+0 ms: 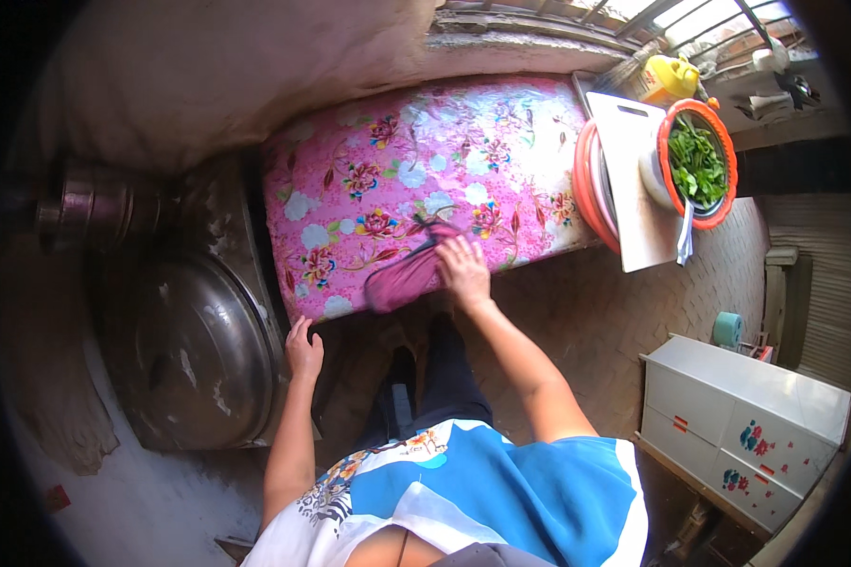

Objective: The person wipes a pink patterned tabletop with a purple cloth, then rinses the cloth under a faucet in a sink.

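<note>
My right hand (464,272) presses a dark pink cloth (405,278) against the front part of a table with a pink flowered tablecloth (411,173). The cloth is bunched and a little blurred, and one end lies at the table's front edge. At the near left corner of the table is my left hand (303,349), with nothing in it and its fingers apart. Whether its fingertips touch the corner I cannot tell.
To the left stands a stove with a large metal lid (202,354). A cutting board (627,177), an orange-rimmed basin (734,166) of green leaves (698,163) and a yellow jug (670,78) occupy the table's right end. A white cabinet (744,418) stands right on the floor.
</note>
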A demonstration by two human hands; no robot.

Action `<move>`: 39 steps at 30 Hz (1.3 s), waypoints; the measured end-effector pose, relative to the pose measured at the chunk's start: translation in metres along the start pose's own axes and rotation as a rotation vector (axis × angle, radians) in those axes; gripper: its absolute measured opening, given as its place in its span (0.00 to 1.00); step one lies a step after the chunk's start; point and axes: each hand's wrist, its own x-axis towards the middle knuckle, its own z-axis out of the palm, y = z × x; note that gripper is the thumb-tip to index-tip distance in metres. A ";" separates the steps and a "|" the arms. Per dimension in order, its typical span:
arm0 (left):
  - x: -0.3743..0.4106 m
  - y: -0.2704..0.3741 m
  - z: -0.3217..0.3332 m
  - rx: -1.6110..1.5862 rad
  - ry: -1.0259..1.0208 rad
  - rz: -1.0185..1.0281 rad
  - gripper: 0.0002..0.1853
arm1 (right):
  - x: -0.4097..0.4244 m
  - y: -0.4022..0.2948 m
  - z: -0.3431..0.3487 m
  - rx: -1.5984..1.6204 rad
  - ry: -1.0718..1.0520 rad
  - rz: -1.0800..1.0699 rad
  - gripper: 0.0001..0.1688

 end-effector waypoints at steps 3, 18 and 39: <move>0.001 0.004 -0.002 0.022 -0.027 -0.013 0.19 | 0.009 0.039 -0.003 -0.159 0.073 0.196 0.19; 0.004 0.007 0.007 0.182 -0.032 -0.010 0.19 | 0.030 0.003 0.022 -0.114 0.023 0.092 0.36; 0.010 0.092 0.025 0.469 -0.065 -0.295 0.26 | -0.039 0.252 -0.062 -0.198 0.157 0.433 0.31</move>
